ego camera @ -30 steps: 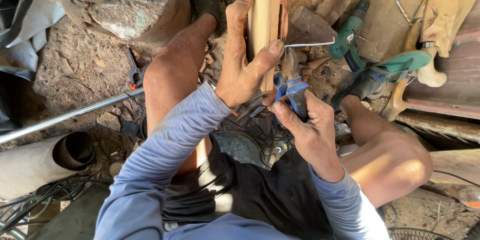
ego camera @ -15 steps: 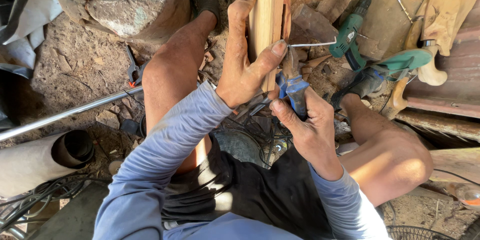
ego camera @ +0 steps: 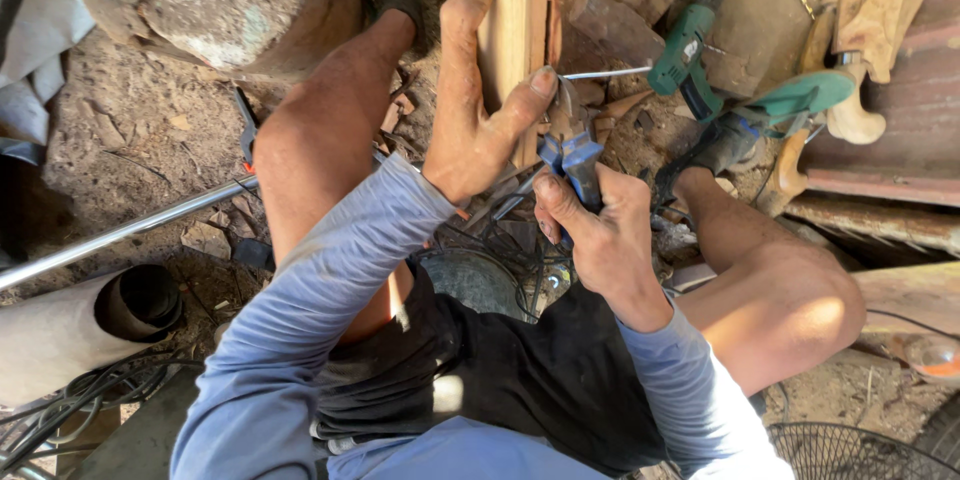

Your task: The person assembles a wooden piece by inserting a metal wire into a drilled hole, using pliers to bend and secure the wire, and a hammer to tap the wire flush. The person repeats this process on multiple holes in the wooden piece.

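My left hand (ego camera: 478, 105) grips an upright piece of pale wood (ego camera: 512, 15), fingers along its left side and thumb pressed on its near face. My right hand (ego camera: 598, 230) is closed around blue-handled pliers (ego camera: 572, 145), whose jaws sit against the wood's lower right edge just under my left thumb. What the jaws bite on is hidden. I am seated on the ground with my bare knees spread to either side of the wood.
A green cordless drill (ego camera: 690, 40) with a long bit lies right of the wood. A metal rod (ego camera: 120, 232) and a white pipe (ego camera: 70, 335) lie at left, cables (ego camera: 60, 410) below them. Wood pieces (ego camera: 880, 0) and a fan grille (ego camera: 850, 450) sit at right.
The view has shifted slightly. My right hand with the pliers has stayed at the wood's lower edge, and my left hand keeps its grip.
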